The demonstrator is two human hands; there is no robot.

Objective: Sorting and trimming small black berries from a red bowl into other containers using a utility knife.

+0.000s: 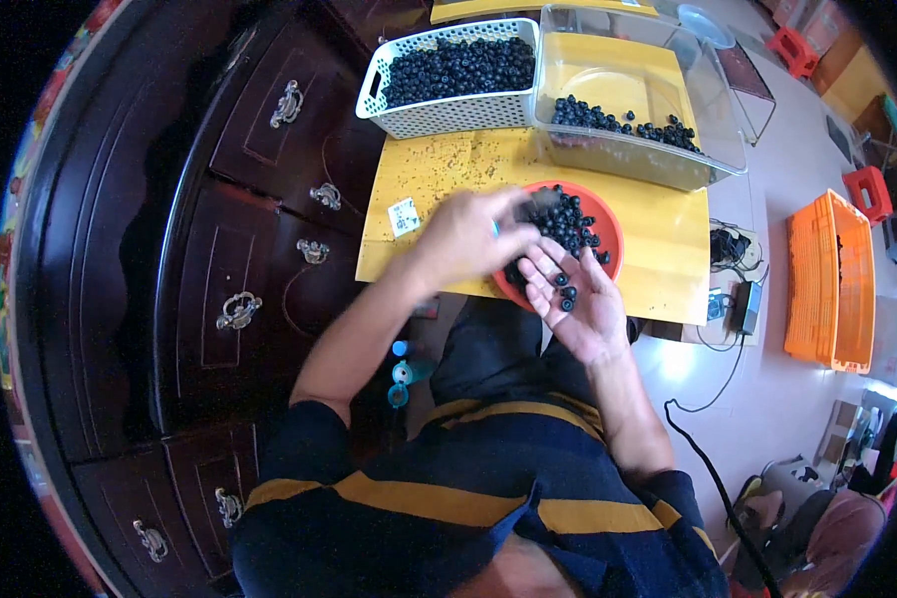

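Left hand point(465, 237) reaches over the orange bowl point(608, 224) of dark berries point(566, 219). Right hand point(576, 299) lies palm up at the bowl's near rim, several berries on it. White basket point(448, 110) and clear bin point(708, 130) stand behind on the yellow tabletop point(439, 179).

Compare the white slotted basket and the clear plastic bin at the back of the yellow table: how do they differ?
The white slotted plastic basket has opaque, perforated walls; the clear plastic bin has see-through, solid walls. The basket is filled nearly to its rim with dark round berries; the bin holds only a thin row along its near side. Both stand side by side on the yellow table.
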